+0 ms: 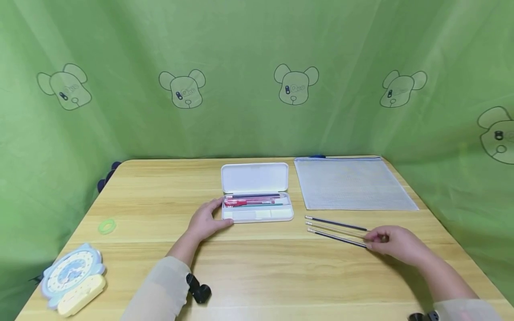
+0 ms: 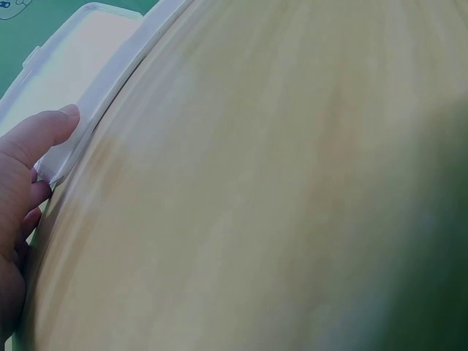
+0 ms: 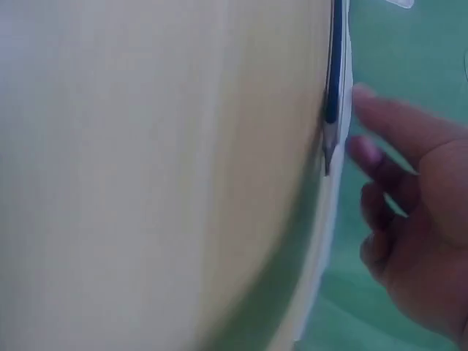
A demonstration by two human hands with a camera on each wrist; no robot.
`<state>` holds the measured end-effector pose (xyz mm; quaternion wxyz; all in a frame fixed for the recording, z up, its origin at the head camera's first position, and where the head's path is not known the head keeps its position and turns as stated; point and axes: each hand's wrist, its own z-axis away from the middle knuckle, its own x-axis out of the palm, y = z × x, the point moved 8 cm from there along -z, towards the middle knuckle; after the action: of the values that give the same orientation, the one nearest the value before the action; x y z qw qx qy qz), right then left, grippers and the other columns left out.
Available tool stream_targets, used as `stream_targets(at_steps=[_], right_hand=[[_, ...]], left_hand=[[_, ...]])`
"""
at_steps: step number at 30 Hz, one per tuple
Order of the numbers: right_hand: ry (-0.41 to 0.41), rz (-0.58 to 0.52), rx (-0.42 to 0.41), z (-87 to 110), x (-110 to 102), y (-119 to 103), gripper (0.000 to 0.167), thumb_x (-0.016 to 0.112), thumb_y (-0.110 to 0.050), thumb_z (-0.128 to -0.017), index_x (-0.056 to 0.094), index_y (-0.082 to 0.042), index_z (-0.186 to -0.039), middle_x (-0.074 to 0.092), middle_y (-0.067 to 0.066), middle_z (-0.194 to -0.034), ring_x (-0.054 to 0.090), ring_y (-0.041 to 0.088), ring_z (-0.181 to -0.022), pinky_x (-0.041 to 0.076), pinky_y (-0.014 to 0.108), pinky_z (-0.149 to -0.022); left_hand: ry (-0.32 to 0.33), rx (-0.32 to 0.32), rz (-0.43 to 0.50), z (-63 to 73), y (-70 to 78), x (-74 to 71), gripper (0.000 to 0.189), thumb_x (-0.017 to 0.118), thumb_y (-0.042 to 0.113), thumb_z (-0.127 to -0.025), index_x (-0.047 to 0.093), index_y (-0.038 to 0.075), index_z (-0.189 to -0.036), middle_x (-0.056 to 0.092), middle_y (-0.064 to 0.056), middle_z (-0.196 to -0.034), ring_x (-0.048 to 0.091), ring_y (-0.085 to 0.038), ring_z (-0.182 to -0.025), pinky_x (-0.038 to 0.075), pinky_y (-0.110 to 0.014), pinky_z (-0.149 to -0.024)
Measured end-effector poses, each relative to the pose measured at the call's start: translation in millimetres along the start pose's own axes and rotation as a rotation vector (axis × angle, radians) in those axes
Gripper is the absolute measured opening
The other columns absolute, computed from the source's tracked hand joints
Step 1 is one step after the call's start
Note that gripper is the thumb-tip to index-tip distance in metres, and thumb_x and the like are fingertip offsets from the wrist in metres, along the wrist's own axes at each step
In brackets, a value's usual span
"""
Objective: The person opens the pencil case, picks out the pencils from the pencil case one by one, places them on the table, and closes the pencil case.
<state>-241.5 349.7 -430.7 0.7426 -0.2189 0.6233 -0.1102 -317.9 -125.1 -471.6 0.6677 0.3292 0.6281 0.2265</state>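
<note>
An open white pencil case [image 1: 257, 219] lies at the table's middle, its lid [image 1: 254, 177] tilted back. Inside are a dark pencil, a red pen [image 1: 241, 203] and a green pencil. My left hand [image 1: 206, 220] holds the case's left front corner, thumb on the front edge, fingers along the side. To the right, two dark pencils [image 1: 337, 224] and a tan pencil [image 1: 335, 229] lie fanned out. At their right ends is my right hand [image 1: 395, 243], thumb and index finger apart beside the tips. The right wrist view shows one dark pencil [image 3: 335, 66] near those fingertips.
A white mesh zip pouch [image 1: 353, 185] lies at the back right. On the left are a green ring [image 1: 106, 226] and a blue toy clock [image 1: 72, 274] with a cream base. A green curtain [image 1: 241, 125] hangs behind the wooden table [image 1: 281, 276].
</note>
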Motion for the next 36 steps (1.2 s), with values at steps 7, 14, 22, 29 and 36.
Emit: stream_targets(at_steps=[7, 14, 22, 29, 36], right_hand=[[0.082, 0.045, -0.116, -26.6, -18, -50, 0.028, 0.071, -0.029, -0.089, 0.073, -0.007, -0.106, 0.069, 0.000, -0.092, 0.061, 0.017, -0.088, 0.053, 0.037, -0.078], [0.073, 0.035, -0.241, -76.6, -9, -114, 0.022, 0.069, -0.021, -0.090, 0.074, -0.006, -0.107, 0.074, 0.010, -0.104, 0.065, 0.034, -0.104, 0.049, 0.057, -0.095], [-0.001, 0.050, -0.258, -131.1, 24, -172, 0.021, 0.067, -0.020, -0.091, 0.074, -0.007, -0.105, 0.074, 0.009, -0.105, 0.065, 0.028, -0.102, 0.051, 0.049, -0.096], [-0.063, 0.178, -0.242, -159.0, 52, -189, 0.016, 0.067, -0.020, -0.092, 0.076, -0.011, -0.101, 0.075, 0.004, -0.101, 0.066, 0.023, -0.097, 0.052, 0.045, -0.094], [-0.118, 0.281, -0.222, -170.6, 67, -190, 0.012, 0.067, -0.022, -0.092, 0.077, -0.016, -0.097, 0.075, 0.000, -0.099, 0.066, 0.021, -0.095, 0.052, 0.044, -0.096]], left_hand=[[0.000, -0.006, 0.004, 0.8, -0.8, -1.6, 0.086, 0.079, 0.044, -0.077, 0.042, 0.016, -0.150, 0.040, -0.017, -0.155, 0.033, -0.038, -0.145, 0.028, -0.054, -0.120], [0.002, 0.000, 0.005, 1.2, -1.8, -0.7, 0.086, 0.080, 0.044, -0.077, 0.043, 0.016, -0.149, 0.041, -0.017, -0.154, 0.035, -0.039, -0.144, 0.029, -0.054, -0.119], [0.003, 0.002, 0.011, 0.9, -1.6, 0.1, 0.086, 0.080, 0.044, -0.077, 0.043, 0.016, -0.149, 0.042, -0.016, -0.153, 0.035, -0.038, -0.144, 0.028, -0.053, -0.120], [-0.001, -0.004, 0.002, -0.2, -1.4, 0.9, 0.086, 0.080, 0.045, -0.077, 0.042, 0.018, -0.149, 0.041, -0.015, -0.154, 0.035, -0.037, -0.144, 0.028, -0.053, -0.120], [0.004, -0.012, -0.007, -0.4, -0.4, -0.3, 0.086, 0.080, 0.046, -0.076, 0.043, 0.019, -0.149, 0.040, -0.017, -0.154, 0.034, -0.039, -0.144, 0.027, -0.054, -0.120]])
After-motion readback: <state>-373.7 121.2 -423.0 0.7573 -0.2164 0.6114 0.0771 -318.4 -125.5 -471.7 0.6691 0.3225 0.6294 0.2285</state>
